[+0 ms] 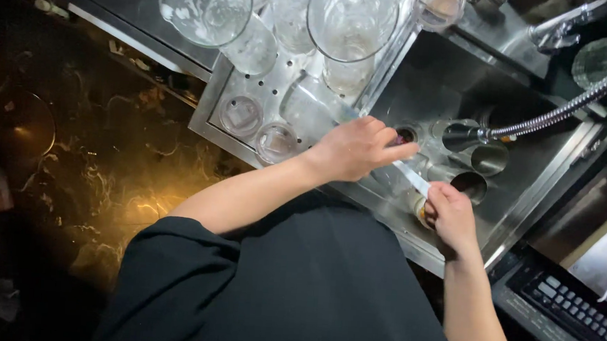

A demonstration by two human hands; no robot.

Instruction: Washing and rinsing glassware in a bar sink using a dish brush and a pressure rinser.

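- Working over the steel sink (526, 198), we judge the step in hand to be washing a small piece of barware, so we would keep both hands low inside the basin, where splashes stay off the keypad (576, 306) at the right edge.
- Beside the sink on our left, the perforated drain tray (212, 109) already carries upturned glasses (348, 19), so we would mind our left forearm as it crosses just above the tumblers (275, 142) at the tray's near edge.
- The flexible spray hose (567, 109) hangs in from the right, its nozzle over the metal cups (488, 159) standing in the basin; we cannot tell whether water is running.
- Our left hand (354, 149) reaches across from the tray side, palm down, fingers curled loosely over something dark at the basin's left wall; we cannot tell exactly what it grips.
- Our right hand (452, 215) sits closer to our body, knuckles up, closed around the lower end of a pale flat strip (410, 177) that slants up toward the left hand.
- A firm pinch seems wise to us, since wet steel and glass probably slip easily.
- The two hands are near each other, joined only by that strip.
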